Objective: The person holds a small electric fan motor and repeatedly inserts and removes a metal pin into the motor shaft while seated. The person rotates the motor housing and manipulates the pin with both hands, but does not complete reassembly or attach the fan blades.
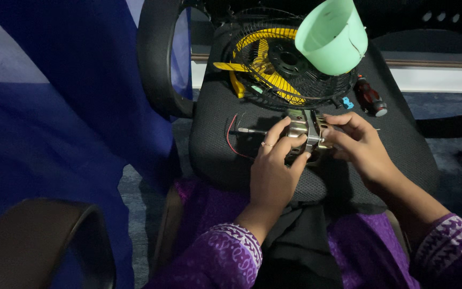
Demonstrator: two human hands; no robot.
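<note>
A small metal fan motor point(307, 135) is held between both hands over the black mesh seat of an office chair point(215, 139), near the middle of the view. The left hand point(274, 171) is closed on the motor's near side, with fingers curled over its casing and the thumb pressed beneath, so the part appears to be steadied against the seat. The right hand point(356, 144) is wrapped on the motor from the 3 o'clock side, its fingertips pinching the casing's edge; both grips are clenched on the motor. A thin metal shaft point(248, 130) projects from the motor toward 9 o'clock, and a red wire point(231, 140) trails from it across the seat.

At 12 o'clock from the hands, a black wire fan guard point(252, 59) with yellow blades point(266, 67) inside is laid flat on the seat, within reach. A pale green plastic cylinder point(331, 36) is seen above the guard's right part; whether it rests on the guard cannot be told. At 2 o'clock, a screwdriver with a dark red and black handle point(370, 97) lies just beside a small blue plastic piece point(347, 103), close to the guard's rim. Blue cloth point(54, 107) fills the 9 o'clock side, and purple sleeves point(225, 257) are seen at 6 o'clock.
</note>
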